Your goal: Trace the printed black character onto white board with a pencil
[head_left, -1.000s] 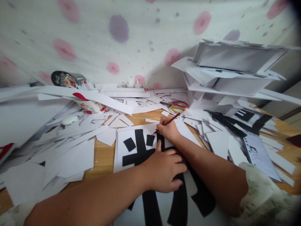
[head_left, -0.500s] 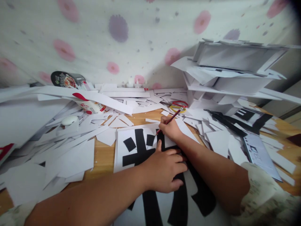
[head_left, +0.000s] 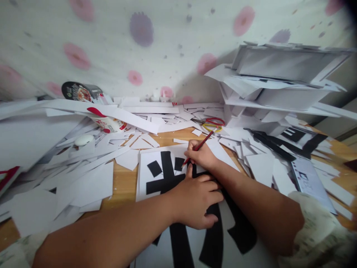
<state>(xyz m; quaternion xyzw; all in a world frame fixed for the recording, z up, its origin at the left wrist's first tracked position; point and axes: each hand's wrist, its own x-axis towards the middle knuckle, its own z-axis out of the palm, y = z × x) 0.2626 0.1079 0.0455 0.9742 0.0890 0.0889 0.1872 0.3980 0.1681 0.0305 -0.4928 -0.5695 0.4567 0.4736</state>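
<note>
My right hand point(head_left: 203, 155) grips a dark red pencil point(head_left: 203, 142), its tip down beside a small black square point(head_left: 179, 164). Beneath both hands lies a white sheet point(head_left: 144, 158) bearing large black character strokes point(head_left: 180, 242). My left hand point(head_left: 198, 199) rests flat on those strokes with its fingers spread, the index finger reaching up near the pencil tip. Part of the character is hidden under my hands and forearms.
Scissors with red and yellow handles point(head_left: 213, 124) lie behind the sheet. White paper scraps point(head_left: 89, 186) cover the left of the wooden table point(head_left: 125, 182). A paper cup point(head_left: 110, 124) stands at the back left, a phone point(head_left: 312, 182) lies right, and stacked white board boxes point(head_left: 284, 98) rise behind it.
The pencil tip has shifted slightly left and down along the small black square's edge. My left hand stays flat in place. The whole view has shifted a little.
</note>
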